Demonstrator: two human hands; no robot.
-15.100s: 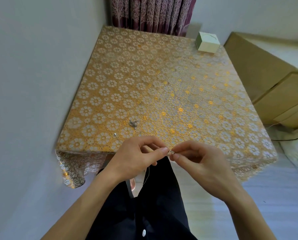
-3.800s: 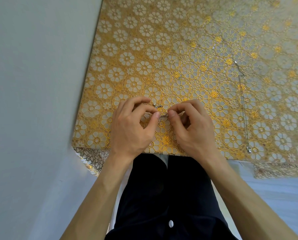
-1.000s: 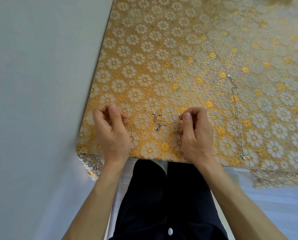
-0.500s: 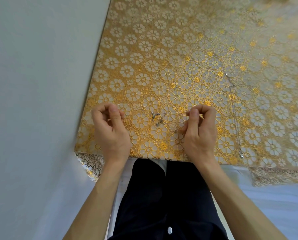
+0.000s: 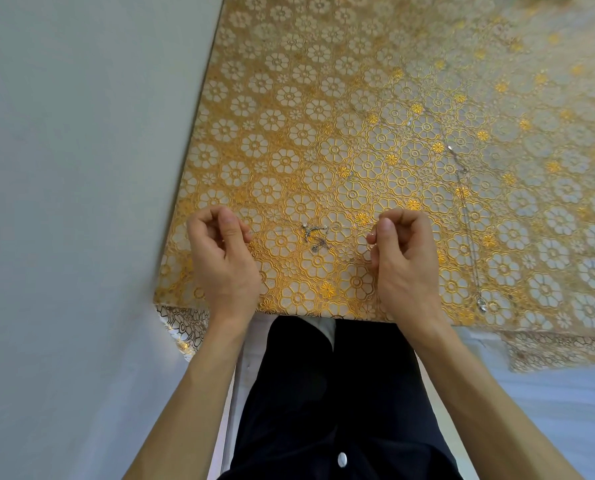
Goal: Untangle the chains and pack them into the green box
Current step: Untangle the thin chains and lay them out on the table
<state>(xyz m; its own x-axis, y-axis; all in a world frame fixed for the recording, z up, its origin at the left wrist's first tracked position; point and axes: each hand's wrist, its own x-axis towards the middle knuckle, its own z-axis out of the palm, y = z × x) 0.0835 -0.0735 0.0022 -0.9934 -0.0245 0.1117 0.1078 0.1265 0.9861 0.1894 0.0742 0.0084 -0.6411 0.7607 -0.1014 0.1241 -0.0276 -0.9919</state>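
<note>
A small silver tangled chain [image 5: 315, 236] lies on the gold flower-patterned tablecloth [image 5: 323, 133] near the table's front edge. Thin strands run out from the knot to both sides. My left hand [image 5: 221, 258] pinches the left strand between thumb and forefinger, a hand's width left of the knot. My right hand [image 5: 401, 258] pinches at the right strand, about as far from the knot on the other side. A second chain [image 5: 469, 223] lies stretched straight on the cloth to the right, its pendant [image 5: 481, 305] at the near end. I cannot make out the green box.
A pale wall [image 5: 81, 168] runs close along the table's left side. The tablecloth's lace edge [image 5: 181, 327] hangs over the front left corner. My dark clothing fills the bottom middle, below the table edge.
Nearly four seconds ago both hands worked together at the knot; they have since drawn apart with the strands. Over the last second the hands and the knot barely moved.
</note>
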